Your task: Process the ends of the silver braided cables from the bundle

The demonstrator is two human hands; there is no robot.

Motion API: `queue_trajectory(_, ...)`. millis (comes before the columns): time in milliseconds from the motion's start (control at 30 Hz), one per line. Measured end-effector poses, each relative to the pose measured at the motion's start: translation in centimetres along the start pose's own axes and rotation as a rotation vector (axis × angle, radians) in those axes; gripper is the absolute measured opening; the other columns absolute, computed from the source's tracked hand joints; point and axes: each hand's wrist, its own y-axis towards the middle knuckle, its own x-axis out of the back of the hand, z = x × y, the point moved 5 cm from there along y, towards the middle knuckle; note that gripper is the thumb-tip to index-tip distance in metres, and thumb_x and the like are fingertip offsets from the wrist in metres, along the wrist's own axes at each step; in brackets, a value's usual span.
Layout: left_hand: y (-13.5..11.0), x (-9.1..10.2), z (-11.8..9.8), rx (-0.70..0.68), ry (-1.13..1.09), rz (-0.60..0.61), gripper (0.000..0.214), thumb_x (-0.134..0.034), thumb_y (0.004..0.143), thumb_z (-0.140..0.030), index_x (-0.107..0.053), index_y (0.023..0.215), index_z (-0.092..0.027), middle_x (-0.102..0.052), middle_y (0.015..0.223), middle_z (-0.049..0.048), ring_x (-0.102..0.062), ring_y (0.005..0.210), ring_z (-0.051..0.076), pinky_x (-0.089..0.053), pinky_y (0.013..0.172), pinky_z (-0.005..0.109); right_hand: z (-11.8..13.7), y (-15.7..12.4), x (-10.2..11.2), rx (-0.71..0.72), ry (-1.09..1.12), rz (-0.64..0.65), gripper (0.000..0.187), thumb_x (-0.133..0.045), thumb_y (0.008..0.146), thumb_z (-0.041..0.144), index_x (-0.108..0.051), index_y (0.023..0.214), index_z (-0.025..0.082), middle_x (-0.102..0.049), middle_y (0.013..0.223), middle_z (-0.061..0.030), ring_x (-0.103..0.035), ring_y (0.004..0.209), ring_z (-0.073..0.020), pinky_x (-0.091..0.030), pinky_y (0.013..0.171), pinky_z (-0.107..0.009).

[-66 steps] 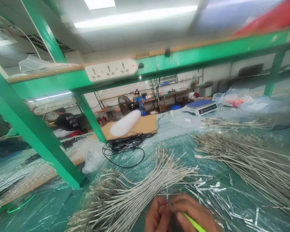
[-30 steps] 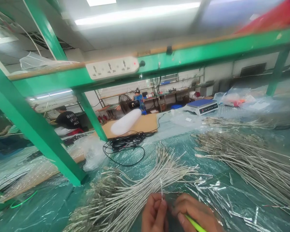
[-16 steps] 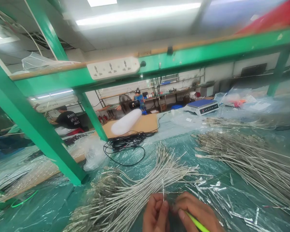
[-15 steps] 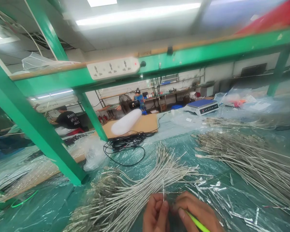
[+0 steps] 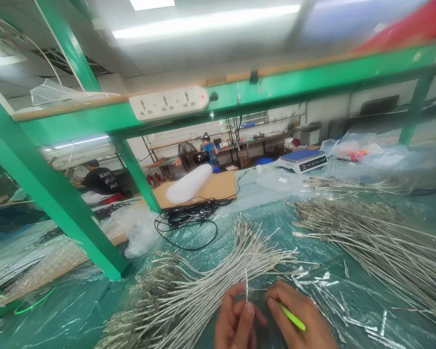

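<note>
While I'm watching through the head cam, the green frame (image 5: 54, 203) stands left of the big cable pile (image 5: 203, 281), and a black cord (image 5: 189, 218) lies just behind that pile. At the pile's near edge, the left hand (image 5: 234, 320) has its fingers pinched together on a thin wire (image 5: 246, 290) that sticks straight up. The right hand (image 5: 300, 320), just beside it, is closed around a lime-green tool (image 5: 292, 317).

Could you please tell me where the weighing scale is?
In the head view, the weighing scale sits right of centre at the far end of the bench, beyond the right-hand pile of silver cables and left of the plastic bags.
</note>
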Motion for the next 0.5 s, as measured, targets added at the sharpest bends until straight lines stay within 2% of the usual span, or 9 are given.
queue_trajectory(133, 0.1, 0.3, -0.9, -0.021, -0.003, 0.030, 0.052, -0.070, 0.076, -0.053, -0.054, 0.109, -0.018, -0.071, 0.068, 0.0063, -0.036, 0.032, 0.002, -0.017, 0.036, 0.017, -0.5, 0.1, 0.0, -0.022, -0.020, -0.044, 0.027, -0.040, 0.098, 0.027, -0.056, 0.077, 0.020, -0.060, 0.074, -0.0021, -0.061, 0.068, -0.0163, -0.048, 0.063, -0.026)
queue_trajectory(300, 0.2, 0.4, -1.1, 0.000, -0.041, 0.031, 0.049, -0.071, 0.075, -0.051, -0.057, 0.107, -0.017, -0.071, 0.071, 0.0058, -0.039, 0.031, 0.002, -0.020, 0.035, 0.017, 1.1, -0.4, 1.1, 0.153, 0.095, -0.132, 0.017, -0.042, 0.096, 0.016, -0.058, 0.092, 0.021, -0.062, 0.083, -0.0031, -0.063, 0.076, -0.0156, -0.051, 0.070, -0.025)
queue_trajectory(400, 0.2, 0.4, -0.7, 0.016, -0.064, 0.016, 0.043, -0.073, 0.074, -0.050, -0.059, 0.099, -0.018, -0.070, 0.072, 0.0039, -0.038, 0.031, 0.002, -0.019, 0.035, 0.017, 1.6, -0.8, 1.4, 0.244, 0.094, -0.087, 0.018, -0.044, 0.094, 0.010, -0.058, 0.099, 0.021, -0.063, 0.088, -0.0046, -0.064, 0.080, -0.0160, -0.051, 0.073, -0.025)
queue_trajectory(500, 0.1, 0.5, -0.1, 0.051, -0.110, -0.030, 0.042, -0.077, 0.070, -0.048, -0.058, 0.093, -0.019, -0.065, 0.064, -0.0014, -0.039, 0.033, 0.003, -0.021, 0.037, 0.017, 1.6, -1.1, 1.1, 0.295, 0.092, -0.050, 0.018, -0.046, 0.092, 0.009, -0.060, 0.098, 0.020, -0.063, 0.087, -0.0056, -0.065, 0.076, -0.0165, -0.052, 0.069, -0.025)
